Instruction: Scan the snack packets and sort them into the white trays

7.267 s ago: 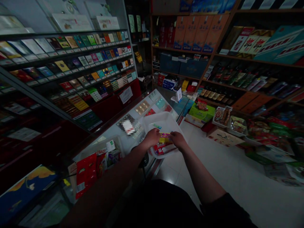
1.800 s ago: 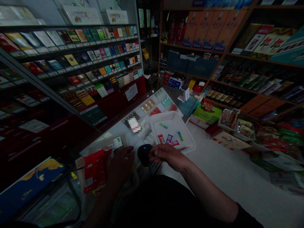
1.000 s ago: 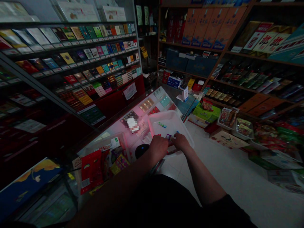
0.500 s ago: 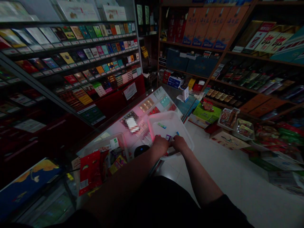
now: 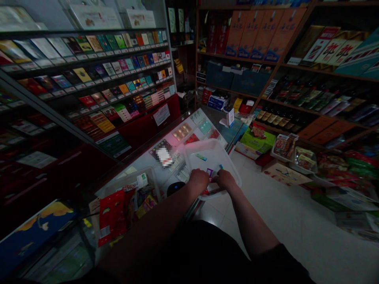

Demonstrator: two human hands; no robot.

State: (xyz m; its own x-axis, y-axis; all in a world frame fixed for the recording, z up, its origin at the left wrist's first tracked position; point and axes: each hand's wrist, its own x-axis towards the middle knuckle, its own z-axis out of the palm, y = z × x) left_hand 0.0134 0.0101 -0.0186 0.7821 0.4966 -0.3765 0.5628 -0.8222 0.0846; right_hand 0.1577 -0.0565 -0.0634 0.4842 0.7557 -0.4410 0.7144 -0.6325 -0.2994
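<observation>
Reaching into a white tray [image 5: 213, 145] on a glass counter [image 5: 148, 173], the left hand [image 5: 199, 181] and right hand [image 5: 225, 178] crowd a small purple packet [image 5: 210, 172], grip unclear, and picking it up looks next.

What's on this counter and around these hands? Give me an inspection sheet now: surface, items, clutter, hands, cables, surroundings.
Surface: glass display counter, with packs visible beneath the glass.
Job's things: white plastic tray holding small packets, including a purple packet and a green packet.
Clutter: plastic bin of packets with a red foil bag; black round device beside the tray.
Hands: left hand and right hand both at the tray's near side; any grip is hidden.
Cables: nothing seen clearly; the lower counter is dark.
Surroundings: cigarette display case, wooden shelves of boxed liquor, tiled floor.
</observation>
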